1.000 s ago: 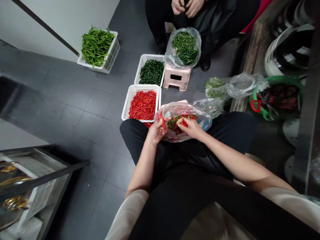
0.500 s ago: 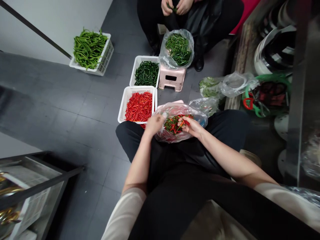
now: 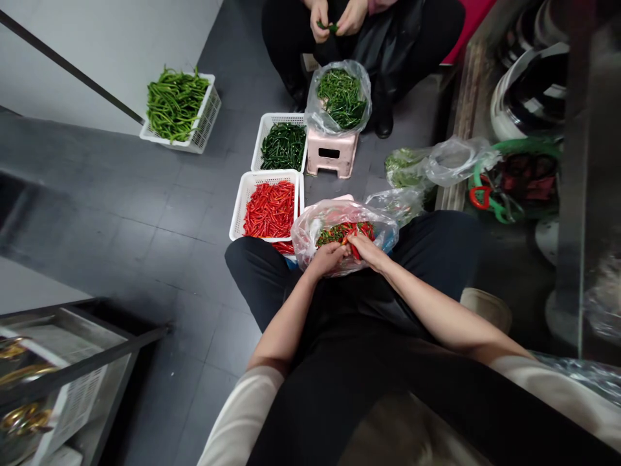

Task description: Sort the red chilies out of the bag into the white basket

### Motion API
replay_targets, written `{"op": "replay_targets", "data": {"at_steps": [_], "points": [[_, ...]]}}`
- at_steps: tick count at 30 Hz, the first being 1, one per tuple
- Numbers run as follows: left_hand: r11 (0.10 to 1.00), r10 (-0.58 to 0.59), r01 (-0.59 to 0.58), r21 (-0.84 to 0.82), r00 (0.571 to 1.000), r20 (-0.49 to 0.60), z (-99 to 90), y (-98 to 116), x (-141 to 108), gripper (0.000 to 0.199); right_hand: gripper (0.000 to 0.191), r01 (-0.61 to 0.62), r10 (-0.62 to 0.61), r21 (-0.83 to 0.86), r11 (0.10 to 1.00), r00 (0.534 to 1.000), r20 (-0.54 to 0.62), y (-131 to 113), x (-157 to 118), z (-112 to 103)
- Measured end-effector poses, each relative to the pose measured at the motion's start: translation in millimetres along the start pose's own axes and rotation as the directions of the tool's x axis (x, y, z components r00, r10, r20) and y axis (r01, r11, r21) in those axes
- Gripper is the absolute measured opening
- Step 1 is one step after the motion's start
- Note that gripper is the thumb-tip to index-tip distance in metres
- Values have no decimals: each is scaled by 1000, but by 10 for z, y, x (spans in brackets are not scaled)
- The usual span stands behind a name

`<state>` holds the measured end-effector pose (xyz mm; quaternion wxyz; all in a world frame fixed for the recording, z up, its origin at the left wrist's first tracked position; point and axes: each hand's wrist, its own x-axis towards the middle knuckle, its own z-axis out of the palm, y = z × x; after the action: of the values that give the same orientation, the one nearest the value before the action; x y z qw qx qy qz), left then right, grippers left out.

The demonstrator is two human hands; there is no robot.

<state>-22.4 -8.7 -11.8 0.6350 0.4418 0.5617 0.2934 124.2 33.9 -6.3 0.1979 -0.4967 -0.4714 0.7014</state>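
In front of me a clear plastic bag (image 3: 303,226) stands open, holding red chili peppers and green stems. My right hand (image 3: 369,251) is closed around a few red chili peppers (image 3: 356,251) over the bag. Fingertips of my left hand (image 3: 326,260) pinch the end of a chili there, close against the right hand. Just left of the bag, a white basket (image 3: 237,210) is filled with red chilies (image 3: 270,210) that show no green stems.
Behind it sits another white basket (image 3: 257,145) of dark green chilies. Across from me, a co-worker's hands (image 3: 339,19) hold a green chili above a bag (image 3: 313,107) on a pink stool (image 3: 334,144). A basket (image 3: 206,120) of long green peppers stands back left; scissors (image 3: 480,197) lie right.
My left hand has moved right and nearer to me, from the bag's left rim to the chilies in my right hand. The right hand stays over the bag.
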Motion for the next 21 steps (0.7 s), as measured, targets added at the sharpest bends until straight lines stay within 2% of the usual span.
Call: {"op": "replay_targets", "data": {"at_steps": [3,5,7,9,12,15,17,19,21], "points": [[999,0,4,46,997,-83,-1,17,-6,26,13,-101,85,164,981,991,103,-48,-50,6],[1000,-5,10,28,986,-169,-14,17,-8,24,26,-161,127,283,946,983,135,-88,-71,-15],[1000,-3,0,-13,974,-225,-32,12,-10,24,36,-153,122,370,916,987,107,-111,-81,-38],[999,6,-17,-39,968,-249,-45,5,-13,24,38,-118,105,403,907,993,53,-108,-86,-45],[1000,21,-24,-5,961,-274,-44,-1,-19,24,32,-62,62,339,939,998,10,-67,-85,-10],[1000,-8,9,0,981,-195,-17,1,-27,28,32,61,-56,198,978,998,-27,-20,-70,50],[998,-32,25,-64,992,-118,11,16,-34,33,31,118,-114,151,982,993,-35,-1,-51,81],[986,-15,1,-165,997,-80,40,43,-44,36,29,99,-97,229,968,995,-19,6,-29,94],[965,37,-54,-258,997,-68,63,74,-60,38,28,12,-29,362,932,999,43,8,-16,82]]}}
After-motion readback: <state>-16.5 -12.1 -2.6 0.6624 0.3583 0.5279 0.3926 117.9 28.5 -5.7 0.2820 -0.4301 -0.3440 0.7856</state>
